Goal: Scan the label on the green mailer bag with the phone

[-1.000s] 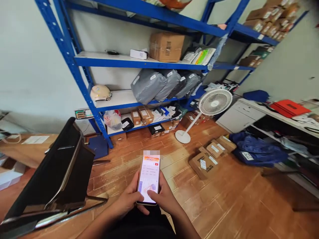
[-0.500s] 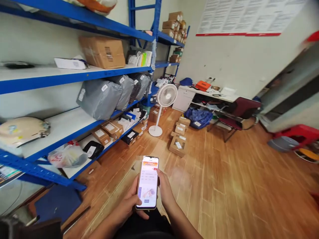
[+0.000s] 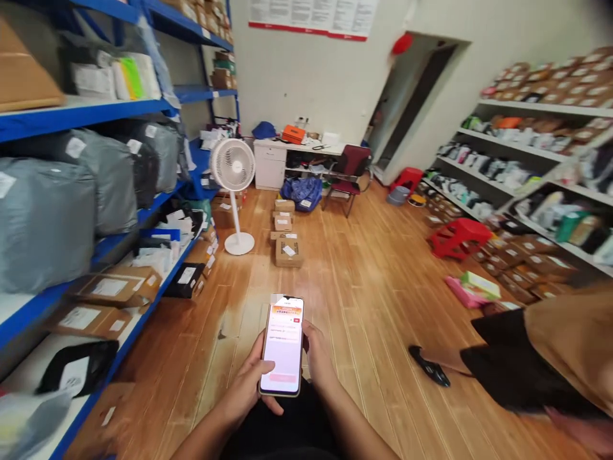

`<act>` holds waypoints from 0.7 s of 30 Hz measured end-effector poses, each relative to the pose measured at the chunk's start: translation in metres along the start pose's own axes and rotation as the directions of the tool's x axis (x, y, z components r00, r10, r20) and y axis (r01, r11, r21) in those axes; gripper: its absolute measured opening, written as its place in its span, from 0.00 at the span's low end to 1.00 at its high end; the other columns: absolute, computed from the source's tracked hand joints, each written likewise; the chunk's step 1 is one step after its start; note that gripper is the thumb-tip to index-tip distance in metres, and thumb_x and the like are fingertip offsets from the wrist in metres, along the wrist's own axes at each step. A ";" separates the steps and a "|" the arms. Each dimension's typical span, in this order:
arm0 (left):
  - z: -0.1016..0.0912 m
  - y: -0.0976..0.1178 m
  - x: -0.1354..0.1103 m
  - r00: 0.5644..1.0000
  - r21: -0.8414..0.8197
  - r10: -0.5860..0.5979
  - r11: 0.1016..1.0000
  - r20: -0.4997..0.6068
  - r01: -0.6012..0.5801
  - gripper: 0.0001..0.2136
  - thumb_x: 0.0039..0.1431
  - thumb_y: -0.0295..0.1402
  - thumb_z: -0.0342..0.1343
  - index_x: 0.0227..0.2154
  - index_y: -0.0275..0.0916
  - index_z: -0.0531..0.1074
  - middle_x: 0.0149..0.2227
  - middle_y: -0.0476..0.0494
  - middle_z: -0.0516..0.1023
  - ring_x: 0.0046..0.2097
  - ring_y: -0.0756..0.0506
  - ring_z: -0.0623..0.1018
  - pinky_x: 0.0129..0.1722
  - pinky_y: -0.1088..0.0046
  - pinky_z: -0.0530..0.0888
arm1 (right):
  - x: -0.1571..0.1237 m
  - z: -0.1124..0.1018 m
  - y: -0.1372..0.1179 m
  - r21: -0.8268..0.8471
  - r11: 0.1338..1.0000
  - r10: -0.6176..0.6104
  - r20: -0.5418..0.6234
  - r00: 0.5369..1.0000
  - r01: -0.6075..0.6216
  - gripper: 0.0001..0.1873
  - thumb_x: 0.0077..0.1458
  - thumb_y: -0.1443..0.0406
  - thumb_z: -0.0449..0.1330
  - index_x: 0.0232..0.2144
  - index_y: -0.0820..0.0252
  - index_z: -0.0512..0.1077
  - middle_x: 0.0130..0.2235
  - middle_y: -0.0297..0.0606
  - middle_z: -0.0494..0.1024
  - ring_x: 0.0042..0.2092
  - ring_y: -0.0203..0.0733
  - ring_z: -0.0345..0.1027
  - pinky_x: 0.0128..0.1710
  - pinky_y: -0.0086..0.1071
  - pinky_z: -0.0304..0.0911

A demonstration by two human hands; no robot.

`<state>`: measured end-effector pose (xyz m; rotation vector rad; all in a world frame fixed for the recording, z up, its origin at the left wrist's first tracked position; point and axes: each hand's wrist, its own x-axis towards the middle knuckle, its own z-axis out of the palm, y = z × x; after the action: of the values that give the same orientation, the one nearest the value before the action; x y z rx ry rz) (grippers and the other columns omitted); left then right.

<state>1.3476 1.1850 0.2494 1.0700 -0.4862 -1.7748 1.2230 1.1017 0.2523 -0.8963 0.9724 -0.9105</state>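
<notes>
A smartphone with a lit screen is held upright in front of my body, at the lower middle of the head view. My left hand is wrapped round its left and lower edge, the thumb lying over the lower part of the screen and a finger showing beneath. On the opposite side, my right hand grips the right edge, its thumb by the upper part; its other fingers are mostly hidden behind the phone. The screen has an orange banner, a small red button and lines of text too small to read.
Blue shelves with grey parcels stand on the left, near a white fan. Cartons lie on the wooden floor ahead. A red stool and packed shelves are right; a person in a brown top stands close by.
The view has turned right, bringing the right shelves, stool and a person into sight. The screen's content has changed, and my left thumb has moved up a little over it.
</notes>
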 end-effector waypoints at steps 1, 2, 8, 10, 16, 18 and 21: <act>0.004 0.000 0.007 1.000 0.027 -0.020 0.999 0.006 0.020 0.42 0.57 0.33 0.50 0.64 0.49 0.26 0.55 0.33 0.68 0.42 0.38 0.77 0.20 0.74 0.76 | 0.001 -0.007 -0.002 0.007 1.000 -0.011 -0.030 0.999 0.011 0.20 0.45 0.50 0.57 0.25 0.62 0.73 0.25 0.35 0.74 0.31 0.42 0.65 0.33 0.32 0.58; 0.009 0.000 0.013 0.999 0.055 -0.042 0.998 0.015 0.042 0.42 0.57 0.33 0.51 0.65 0.49 0.27 0.56 0.33 0.67 0.42 0.38 0.77 0.20 0.74 0.77 | 0.001 -0.015 -0.004 0.015 1.000 -0.020 -0.059 0.998 0.021 0.19 0.45 0.51 0.57 0.25 0.63 0.73 0.25 0.35 0.74 0.30 0.41 0.65 0.32 0.32 0.57; 0.044 -0.006 0.057 0.976 0.168 -0.167 0.975 0.136 0.144 0.42 0.57 0.38 0.54 0.64 0.54 0.29 0.56 0.34 0.67 0.39 0.40 0.78 0.20 0.74 0.76 | -0.001 -0.063 -0.023 0.111 0.991 -0.047 -0.226 0.973 0.073 0.18 0.45 0.53 0.60 0.31 0.62 0.73 0.28 0.36 0.76 0.29 0.40 0.66 0.32 0.32 0.60; 0.058 -0.012 0.073 0.955 0.192 -0.208 0.967 0.212 0.168 0.41 0.57 0.37 0.54 0.64 0.56 0.31 0.57 0.36 0.66 0.36 0.44 0.78 0.21 0.74 0.76 | 0.004 -0.082 -0.029 0.158 0.984 -0.037 -0.285 0.958 0.085 0.19 0.44 0.53 0.61 0.34 0.60 0.70 0.28 0.33 0.75 0.28 0.39 0.66 0.31 0.32 0.61; 0.110 -0.046 0.133 0.922 0.338 -0.283 0.922 0.265 0.186 0.39 0.55 0.36 0.52 0.65 0.52 0.35 0.63 0.39 0.56 0.43 0.41 0.75 0.25 0.75 0.75 | 0.036 -0.161 -0.052 0.195 0.968 -0.040 -0.493 0.869 0.155 0.24 0.35 0.52 0.69 0.28 0.59 0.66 0.22 0.27 0.70 0.23 0.33 0.60 0.26 0.28 0.56; 0.133 -0.059 0.158 0.904 0.361 -0.313 0.911 0.291 0.200 0.41 0.54 0.39 0.54 0.65 0.52 0.35 0.64 0.41 0.56 0.50 0.37 0.73 0.30 0.72 0.76 | 0.043 -0.191 -0.063 0.197 0.962 -0.050 -0.551 0.833 0.188 0.26 0.28 0.51 0.72 0.24 0.59 0.66 0.20 0.27 0.68 0.23 0.32 0.59 0.26 0.28 0.56; 0.170 -0.073 0.198 0.870 0.388 -0.334 0.903 0.363 0.185 0.45 0.48 0.42 0.59 0.65 0.52 0.38 0.60 0.45 0.64 0.60 0.32 0.64 0.47 0.60 0.74 | 0.047 -0.237 -0.074 0.253 0.932 -0.050 -0.618 0.785 0.258 0.26 0.30 0.46 0.69 0.22 0.57 0.64 0.19 0.28 0.67 0.23 0.35 0.60 0.26 0.30 0.57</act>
<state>1.1390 1.0205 0.1990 1.0173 -0.9855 -2.2409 0.9993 0.9854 0.2365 -0.3943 1.2490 -1.5117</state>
